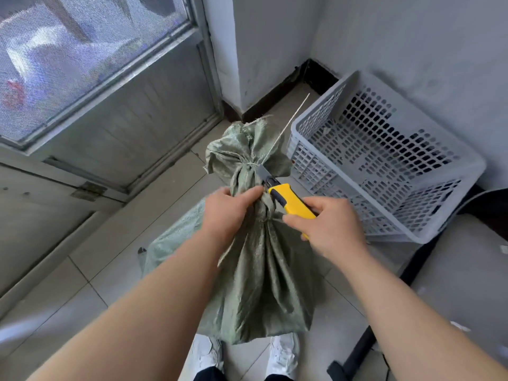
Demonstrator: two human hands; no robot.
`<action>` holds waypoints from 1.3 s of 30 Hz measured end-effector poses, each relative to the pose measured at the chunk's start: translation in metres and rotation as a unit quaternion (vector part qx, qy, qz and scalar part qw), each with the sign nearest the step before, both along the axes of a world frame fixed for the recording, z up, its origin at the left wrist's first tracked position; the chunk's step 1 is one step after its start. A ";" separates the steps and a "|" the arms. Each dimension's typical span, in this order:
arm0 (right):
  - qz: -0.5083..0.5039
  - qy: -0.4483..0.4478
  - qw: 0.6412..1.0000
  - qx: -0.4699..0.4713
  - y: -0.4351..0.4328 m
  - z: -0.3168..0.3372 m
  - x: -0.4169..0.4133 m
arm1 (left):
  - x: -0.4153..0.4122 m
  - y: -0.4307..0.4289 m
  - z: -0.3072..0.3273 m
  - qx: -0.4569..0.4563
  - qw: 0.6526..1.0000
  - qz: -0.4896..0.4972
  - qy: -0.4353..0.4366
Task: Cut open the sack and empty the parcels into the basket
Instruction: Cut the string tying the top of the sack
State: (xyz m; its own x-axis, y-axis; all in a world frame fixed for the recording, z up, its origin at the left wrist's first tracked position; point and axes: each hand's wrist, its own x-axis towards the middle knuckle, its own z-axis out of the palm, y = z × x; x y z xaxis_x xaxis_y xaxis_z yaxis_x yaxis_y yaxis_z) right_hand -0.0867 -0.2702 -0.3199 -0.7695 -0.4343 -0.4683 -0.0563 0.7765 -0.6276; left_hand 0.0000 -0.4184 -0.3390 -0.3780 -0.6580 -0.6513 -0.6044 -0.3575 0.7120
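Okay so, the fingers point(248, 192) of the left hand point(228, 213) are curled tight round the gathered neck of the green sack point(264, 270), just below the string tie point(248, 165). The right hand point(327, 229) is wrapped round the yellow handle of the utility knife point(291, 202), blade out with its tip right at that tie. The knife points up and left from the right hand toward the knot. The sack stands upright on the tile floor point(96, 270) in front of the shoes point(209, 350), long axis vertical, tied mouth on top and leaning a bit away from the person. Progress-wise I'd say barely started: the tie looks uncut, the mouth is closed, and the grey basket point(471, 165) just to the right shows no parcels. Cutting, opening and tipping are all left.
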 end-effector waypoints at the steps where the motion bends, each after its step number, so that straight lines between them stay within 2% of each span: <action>1: 0.000 0.004 1.000 -0.003 0.002 0.004 -0.003 | -0.001 -0.003 0.002 -0.009 1.000 0.004 0.001; 4: -0.016 0.021 0.999 -0.020 0.009 0.017 -0.013 | -0.002 -0.007 0.013 -0.056 0.998 -0.030 -0.010; 11: -0.012 0.028 0.999 -0.028 0.009 0.031 -0.022 | -0.017 -0.007 0.032 -0.069 0.987 -0.123 0.072; 16: -0.013 0.030 0.999 0.000 0.008 0.033 -0.025 | -0.024 -0.005 0.035 -0.208 0.960 -0.179 0.062; 20: -0.022 0.006 1.000 -0.013 0.019 0.030 -0.024 | -0.026 -0.006 0.025 -0.221 0.952 -0.205 0.049; 23: -0.015 -0.002 1.000 -0.023 0.029 0.030 -0.021 | -0.028 -0.012 0.018 -0.206 0.957 -0.201 0.036; 27: 0.040 0.024 0.999 -0.013 0.030 0.035 -0.019 | -0.031 -0.015 0.012 -0.169 0.975 -0.140 0.032; 33: 0.079 0.064 0.993 0.055 0.019 0.046 -0.025 | -0.036 -0.008 0.008 -0.199 0.971 -0.131 0.016; 39: 0.069 0.067 0.993 0.062 0.022 0.046 -0.026 | -0.038 -0.002 0.009 -0.209 0.971 -0.112 0.026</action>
State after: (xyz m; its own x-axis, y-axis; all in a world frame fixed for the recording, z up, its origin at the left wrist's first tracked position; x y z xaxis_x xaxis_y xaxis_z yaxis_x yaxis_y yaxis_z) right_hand -0.1122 -0.2482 -0.2739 -0.7660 -0.4854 -0.4214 -0.2446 0.8264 -0.5072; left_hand -0.0375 -0.4208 -0.3296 -0.5669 -0.7584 -0.3216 -0.5929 0.1046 0.7984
